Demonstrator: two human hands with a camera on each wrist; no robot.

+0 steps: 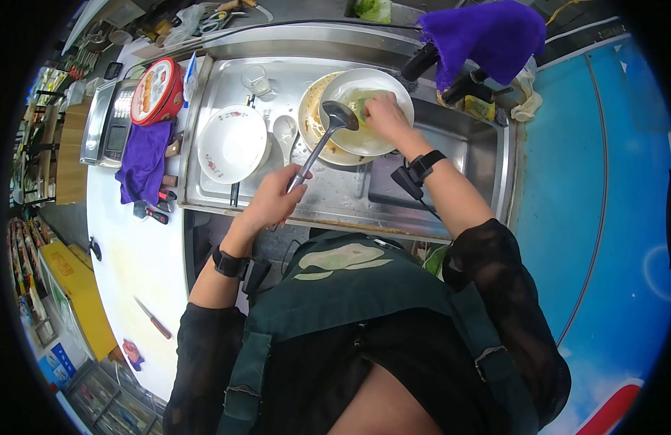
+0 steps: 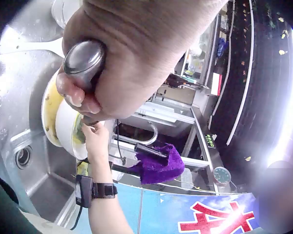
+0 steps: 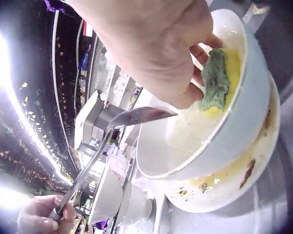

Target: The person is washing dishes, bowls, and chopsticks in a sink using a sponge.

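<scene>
In the head view, my left hand (image 1: 274, 199) grips the handle of a metal ladle (image 1: 340, 116), whose head hangs over the rim of a white bowl (image 1: 342, 85). My right hand (image 1: 387, 118) reaches inside that bowl. Its fingers hold a green scouring pad (image 3: 215, 80) against the inner wall, where yellowish liquid or suds lie. The bowl is tilted in the right wrist view and rests on a larger dish (image 3: 246, 178) with brown and yellow food stains. To the left stand a floral white bowl (image 1: 234, 148) and a white spoon (image 1: 285, 134).
A drinking glass (image 1: 255, 80) stands at the back of the steel sink top. The sink basin (image 1: 455, 167) lies to the right, with a purple cloth (image 1: 487, 36) hung behind it. Left are a scale (image 1: 107, 138), a red tin (image 1: 156, 90) and a knife (image 1: 152, 319).
</scene>
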